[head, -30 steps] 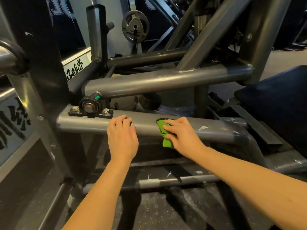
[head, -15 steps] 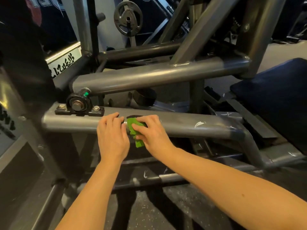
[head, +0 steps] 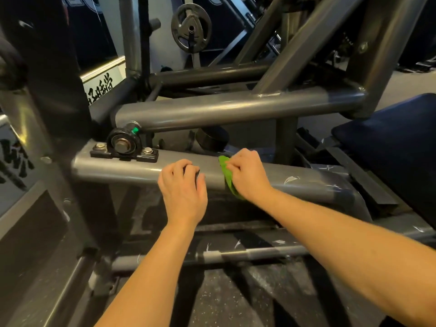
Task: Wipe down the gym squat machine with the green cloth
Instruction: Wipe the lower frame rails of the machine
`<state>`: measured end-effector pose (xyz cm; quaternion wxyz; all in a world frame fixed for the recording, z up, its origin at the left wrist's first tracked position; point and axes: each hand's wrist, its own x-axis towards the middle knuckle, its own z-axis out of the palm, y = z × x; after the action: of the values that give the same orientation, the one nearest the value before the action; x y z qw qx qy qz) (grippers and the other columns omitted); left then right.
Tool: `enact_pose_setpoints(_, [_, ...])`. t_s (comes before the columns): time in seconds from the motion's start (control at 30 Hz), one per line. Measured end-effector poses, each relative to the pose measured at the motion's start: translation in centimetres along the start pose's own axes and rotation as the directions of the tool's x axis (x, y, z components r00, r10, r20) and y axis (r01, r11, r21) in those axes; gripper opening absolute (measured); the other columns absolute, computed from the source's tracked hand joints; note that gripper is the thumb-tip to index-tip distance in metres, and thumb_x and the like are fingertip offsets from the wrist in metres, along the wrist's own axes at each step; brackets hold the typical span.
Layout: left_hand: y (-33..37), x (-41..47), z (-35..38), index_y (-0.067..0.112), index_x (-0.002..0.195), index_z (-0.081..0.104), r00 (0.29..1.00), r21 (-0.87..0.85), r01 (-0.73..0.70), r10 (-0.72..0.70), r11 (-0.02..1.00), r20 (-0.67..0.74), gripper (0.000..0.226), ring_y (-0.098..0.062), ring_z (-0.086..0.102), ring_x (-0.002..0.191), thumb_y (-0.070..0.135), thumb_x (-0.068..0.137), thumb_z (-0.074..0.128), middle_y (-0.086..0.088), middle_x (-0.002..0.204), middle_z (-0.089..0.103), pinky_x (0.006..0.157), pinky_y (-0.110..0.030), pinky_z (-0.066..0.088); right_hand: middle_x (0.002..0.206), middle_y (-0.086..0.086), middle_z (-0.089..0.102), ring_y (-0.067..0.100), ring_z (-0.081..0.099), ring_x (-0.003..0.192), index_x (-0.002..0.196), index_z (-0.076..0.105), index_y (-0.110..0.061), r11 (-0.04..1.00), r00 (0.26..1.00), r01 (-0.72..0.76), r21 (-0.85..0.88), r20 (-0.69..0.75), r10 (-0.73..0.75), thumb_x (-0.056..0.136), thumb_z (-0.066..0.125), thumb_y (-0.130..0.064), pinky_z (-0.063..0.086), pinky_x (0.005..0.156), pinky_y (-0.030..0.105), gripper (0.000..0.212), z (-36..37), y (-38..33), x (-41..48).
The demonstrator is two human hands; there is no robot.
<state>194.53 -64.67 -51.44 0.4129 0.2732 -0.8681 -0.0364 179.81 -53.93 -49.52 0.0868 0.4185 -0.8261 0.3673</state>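
Green cloth bunched, grasped by right hand on grey bar; left hand clenched

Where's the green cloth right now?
Head view, right of centre: the right hand grips the cloth against the lower bar, just right of the left hand.
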Motion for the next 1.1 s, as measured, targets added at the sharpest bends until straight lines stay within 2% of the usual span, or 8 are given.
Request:
enact_pose_setpoints(0.17, [-0.2,-0.3,-0.1,0.014,0.109,0.067,1.000,-0.008,-0.014,0.014,1.000,0.021,0.017,-0.025,0.048,0.115,0.027,0.098,0.062,-0.003,0.122,0.058,0.103,-0.045,0.038,0.093,0.004,0.074,0.020,0.065,0.087,0.098,0.081,-0.016,0.971,0.949,-0.235,0.036,0.226,0.221,0.099,0.062,-0.031,0.052,0.082,0.035,0.024,-0.7,-0.9,4.7])
enact_pose_setpoints(0.27, [-0.5,-0.2,0.1,0.014,0.110,0.067,0.999,-0.010,-0.023,0.023,1.000,0.023,0.018,-0.025,0.047,0.116,0.027,0.098,0.063,-0.003,0.122,0.057,0.103,-0.044,0.036,0.063,0.003,0.058,0.015,0.055,0.062,0.064,0.072,-0.016,0.990,0.981,-0.138,0.010,0.141,0.135,0.096,0.061,-0.020,0.043,0.065,0.036,0.035,-1.8,-0.5,1.9])
enact_pose_setpoints(0.43, [-0.4,-0.3,0.5,0.015,0.110,0.065,1.000,-0.010,-0.008,0.009,1.000,0.019,0.017,-0.026,0.045,0.117,0.025,0.098,0.063,-0.003,0.123,0.055,0.105,-0.045,0.034,0.097,0.002,0.056,0.018,0.049,0.095,0.109,0.078,-0.013,0.999,0.996,-0.012,0.043,0.091,0.008,0.097,0.066,-0.014,0.036,0.080,0.018,0.017,-3.3,0.3,-3.5])
enact_pose_setpoints(0.63, [-0.5,-0.4,-0.1,0.015,0.113,0.065,0.998,0.003,-0.029,0.028,1.000,0.047,0.018,-0.027,0.046,0.119,0.026,0.098,0.063,-0.004,0.125,0.055,0.107,-0.045,0.034,0.091,0.012,0.074,0.027,0.068,0.084,0.089,0.081,-0.009,0.978,0.964,-0.205,-0.044,0.163,0.209,0.097,0.064,-0.028,0.054,0.081,0.042,0.027,-2.2,0.9,3.8])
enact_pose_setpoints(0.77, [-0.4,-0.3,-0.1,0.014,0.112,0.065,0.999,0.002,-0.021,0.021,1.000,0.041,0.018,-0.028,0.046,0.119,0.026,0.098,0.063,-0.005,0.124,0.055,0.107,-0.045,0.034,0.068,0.007,0.057,0.025,0.056,0.070,0.071,0.075,-0.007,0.982,0.980,-0.175,-0.075,0.077,0.181,0.098,0.059,-0.017,0.043,0.065,0.036,0.032,-1.5,0.9,1.6])
enact_pose_setpoints(0.9, [-0.4,-0.5,0.1,0.013,0.113,0.065,0.999,-0.006,-0.026,0.027,1.000,0.026,0.019,-0.028,0.045,0.120,0.025,0.098,0.063,-0.005,0.125,0.055,0.108,-0.044,0.033,0.096,0.009,0.058,0.021,0.047,0.092,0.103,0.078,-0.007,1.000,0.999,-0.001,0.004,0.043,0.001,0.096,0.065,-0.006,0.035,0.081,0.020,0.015,-3.0,0.4,-4.4])
enact_pose_setpoints(1.0, [-0.3,-0.4,0.0,0.014,0.114,0.065,0.999,-0.006,-0.013,0.014,1.000,0.042,0.020,-0.027,0.045,0.121,0.026,0.098,0.063,-0.004,0.126,0.055,0.108,-0.044,0.033,0.089,0.016,0.061,0.030,0.056,0.087,0.091,0.080,-0.006,0.998,0.994,-0.041,-0.046,0.101,0.046,0.095,0.064,-0.012,0.045,0.080,0.038,0.017,-3.3,1.2,-1.9])
enact_pose_setpoints(1.1, [-0.3,-0.6,-0.1,0.014,0.114,0.065,0.999,-0.001,-0.016,0.016,1.000,0.048,0.020,-0.028,0.044,0.122,0.026,0.099,0.062,-0.005,0.127,0.055,0.108,-0.044,0.034,0.081,0.013,0.066,0.031,0.065,0.083,0.084,0.079,-0.008,0.981,0.980,-0.185,-0.051,0.063,0.188,0.092,0.062,-0.021,0.048,0.070,0.036,0.023,-2.5,0.4,1.8])
